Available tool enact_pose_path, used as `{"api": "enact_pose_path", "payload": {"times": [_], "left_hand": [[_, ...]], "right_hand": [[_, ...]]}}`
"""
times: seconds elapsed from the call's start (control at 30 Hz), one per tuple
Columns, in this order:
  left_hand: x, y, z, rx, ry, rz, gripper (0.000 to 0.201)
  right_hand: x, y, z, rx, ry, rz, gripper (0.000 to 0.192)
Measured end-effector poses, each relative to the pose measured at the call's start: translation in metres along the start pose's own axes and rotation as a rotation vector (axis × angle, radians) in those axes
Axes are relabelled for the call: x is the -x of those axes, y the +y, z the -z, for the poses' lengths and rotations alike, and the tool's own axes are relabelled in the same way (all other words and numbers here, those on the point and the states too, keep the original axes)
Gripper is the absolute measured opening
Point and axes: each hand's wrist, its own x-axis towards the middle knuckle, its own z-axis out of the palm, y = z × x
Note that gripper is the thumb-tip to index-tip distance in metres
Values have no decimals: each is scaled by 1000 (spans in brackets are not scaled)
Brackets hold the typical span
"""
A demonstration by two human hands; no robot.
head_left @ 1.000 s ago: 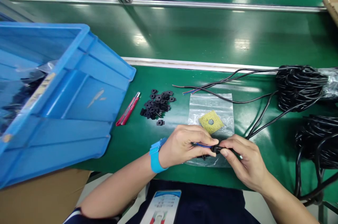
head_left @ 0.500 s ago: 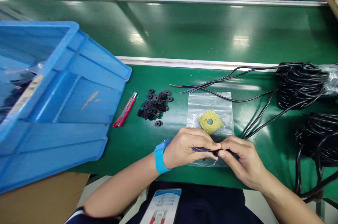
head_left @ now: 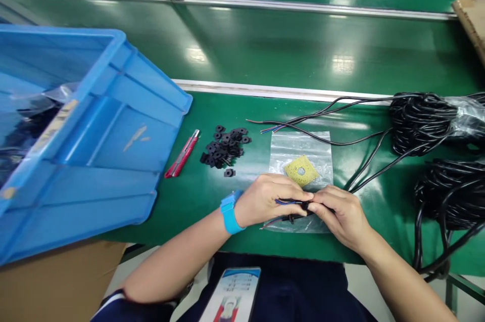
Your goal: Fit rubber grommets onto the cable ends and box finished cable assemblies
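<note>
Right now I have both hands meeting over the clear plastic bag (head_left: 299, 147) at the near edge of the green table (head_left: 197, 200). My left hand (head_left: 265, 199) is pinched shut on the thin coloured wires (head_left: 285, 202) at the cable's stripped end, and my right hand (head_left: 341, 216) is closed on the black cable (head_left: 364, 173) just behind them, thumb and forefinger on a small black piece (head_left: 306, 205) that I can't make out clearly. I judge the step in hand is working 1 of those small black parts onto the cable's end. The next move, as I see it, calls for holding the wires straight and together while the right fingers press the part along the cable. The pile of black parts (head_left: 225, 146) lies well apart to the left, beside the red knife (head_left: 182, 154). The yellow square pad (head_left: 301, 171) rests on the bag just above my fingers. The blue bin (head_left: 94, 160) sits far left, the cable coils (head_left: 420, 120) far right.
</note>
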Motion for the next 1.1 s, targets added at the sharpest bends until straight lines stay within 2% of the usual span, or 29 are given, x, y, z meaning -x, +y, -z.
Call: {"api": "enact_pose_path", "payload": {"times": [0.07,0.1,0.17,0.23,0.3,0.37,0.43,0.53,0.6,0.7,0.8,0.9,0.97,1.03,1.1], "left_hand": [[5,2,16,-45,-34,13,63],[9,3,26,-57,-14,25,78],[23,6,46,-58,110,60,94],[40,10,66,-73,301,97,86],[55,13,82,-190,505,165,62],[64,14,92,-417,604,254,35],[66,10,97,-658,548,299,23],[58,-3,95,-928,356,277,24],[46,-14,92,-1081,278,316,27],[25,-27,90,-1231,196,440,26],[8,-34,90,-1260,78,529,20],[1,-36,92,-1234,39,556,12],[2,-34,91,-1215,50,522,8],[7,-33,88,-1190,45,445,4],[14,-33,83,-1158,15,352,7]], "right_hand": [[0,0,0,57,15,33,8],[1,1,0,73,3,37,9],[3,1,4,86,-77,36,13],[6,-1,10,125,-218,42,15],[8,-3,18,208,-369,51,20],[7,-6,27,284,-436,48,28],[3,-7,35,338,-368,25,28],[-15,0,40,519,-124,14,20],[-36,12,38,673,-13,33,21],[-78,34,25,797,32,32,24],[-125,53,6,829,-12,-30,26],[-156,61,-10,786,-62,-70,17],[-161,57,-13,711,-40,-68,13],[-150,45,-8,503,16,-82,12],[-125,29,2,223,49,-130,18]]}}
